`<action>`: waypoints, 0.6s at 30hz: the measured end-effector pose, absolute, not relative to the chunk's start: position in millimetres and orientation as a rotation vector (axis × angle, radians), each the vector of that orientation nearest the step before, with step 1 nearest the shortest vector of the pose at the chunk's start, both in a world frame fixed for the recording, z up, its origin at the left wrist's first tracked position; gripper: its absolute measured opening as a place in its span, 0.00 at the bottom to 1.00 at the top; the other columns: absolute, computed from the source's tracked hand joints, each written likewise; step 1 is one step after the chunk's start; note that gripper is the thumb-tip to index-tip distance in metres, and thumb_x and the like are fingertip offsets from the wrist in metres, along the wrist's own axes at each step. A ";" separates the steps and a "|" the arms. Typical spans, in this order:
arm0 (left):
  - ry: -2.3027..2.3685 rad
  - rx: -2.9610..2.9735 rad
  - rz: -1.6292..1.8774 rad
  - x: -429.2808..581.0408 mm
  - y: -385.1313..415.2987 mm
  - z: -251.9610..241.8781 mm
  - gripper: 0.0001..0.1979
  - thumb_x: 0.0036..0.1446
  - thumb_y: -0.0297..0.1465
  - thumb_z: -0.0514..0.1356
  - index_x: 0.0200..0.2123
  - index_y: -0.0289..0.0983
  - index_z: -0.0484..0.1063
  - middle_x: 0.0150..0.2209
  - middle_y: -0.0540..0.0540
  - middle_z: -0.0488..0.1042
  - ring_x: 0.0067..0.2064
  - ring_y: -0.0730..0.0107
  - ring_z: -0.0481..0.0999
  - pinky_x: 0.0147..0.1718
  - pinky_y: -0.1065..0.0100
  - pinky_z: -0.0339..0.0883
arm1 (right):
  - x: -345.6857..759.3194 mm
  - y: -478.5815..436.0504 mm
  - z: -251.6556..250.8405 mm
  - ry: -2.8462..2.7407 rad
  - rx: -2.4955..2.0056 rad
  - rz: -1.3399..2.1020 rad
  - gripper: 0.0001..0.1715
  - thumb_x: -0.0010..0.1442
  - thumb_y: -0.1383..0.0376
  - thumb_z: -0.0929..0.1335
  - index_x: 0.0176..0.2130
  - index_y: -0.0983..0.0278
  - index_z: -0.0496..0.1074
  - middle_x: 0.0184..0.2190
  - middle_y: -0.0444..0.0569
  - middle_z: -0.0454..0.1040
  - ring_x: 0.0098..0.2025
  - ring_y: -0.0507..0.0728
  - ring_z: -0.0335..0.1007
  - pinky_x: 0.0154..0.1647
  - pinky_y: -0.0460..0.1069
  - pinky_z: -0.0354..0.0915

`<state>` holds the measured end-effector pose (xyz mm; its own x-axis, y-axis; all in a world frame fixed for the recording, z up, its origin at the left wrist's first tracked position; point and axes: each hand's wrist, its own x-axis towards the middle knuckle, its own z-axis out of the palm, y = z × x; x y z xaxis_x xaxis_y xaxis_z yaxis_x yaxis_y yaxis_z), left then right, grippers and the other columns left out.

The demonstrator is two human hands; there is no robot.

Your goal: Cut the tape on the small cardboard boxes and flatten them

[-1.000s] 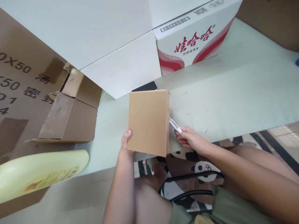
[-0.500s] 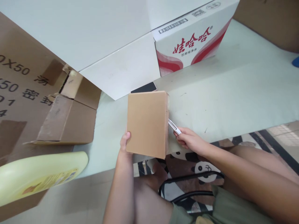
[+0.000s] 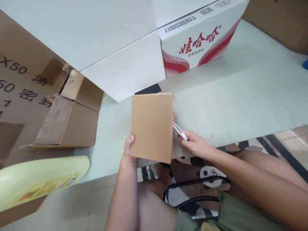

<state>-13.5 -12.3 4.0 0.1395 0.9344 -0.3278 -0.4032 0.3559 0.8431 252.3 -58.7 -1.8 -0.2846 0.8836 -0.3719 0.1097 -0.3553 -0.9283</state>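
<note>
A small brown cardboard box (image 3: 152, 127) stands tilted up in front of me, its plain broad face toward the camera. At its lower left corner my left hand (image 3: 129, 145) grips it, thumb on the front face and the other fingers hidden behind. My right hand (image 3: 192, 142) is closed around a white utility knife (image 3: 180, 131) to the right of the box. The knife's front end meets the box's right side; whether the blade is inside the cardboard I cannot tell. Behind the box's top edge lies a dark phone-like slab (image 3: 149, 89), partly covered.
A white carton with red lettering (image 3: 199, 48) and a large white box (image 3: 125, 73) stand at the back of the pale green table (image 3: 255, 96). Opened brown cartons (image 3: 79, 122) are at left, with a yellow-green bottle (image 3: 45, 179) lying in front.
My right hand's grip on the utility knife has shifted slightly, with the fingers less visible now. The box and my left hand hold almost still. The view has moved a little.
</note>
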 end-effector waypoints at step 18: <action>0.962 0.657 1.098 -16.4 -10.8 -1.1 0.27 0.44 0.41 0.68 0.49 0.40 0.75 0.35 0.46 0.81 0.36 0.57 0.81 0.33 0.63 0.75 | 252.8 -56.0 -3.9 -1.342 -1.358 1.618 0.06 0.44 0.65 0.60 0.26 0.59 0.53 0.20 0.37 0.50 0.23 0.50 0.46 0.24 0.46 0.47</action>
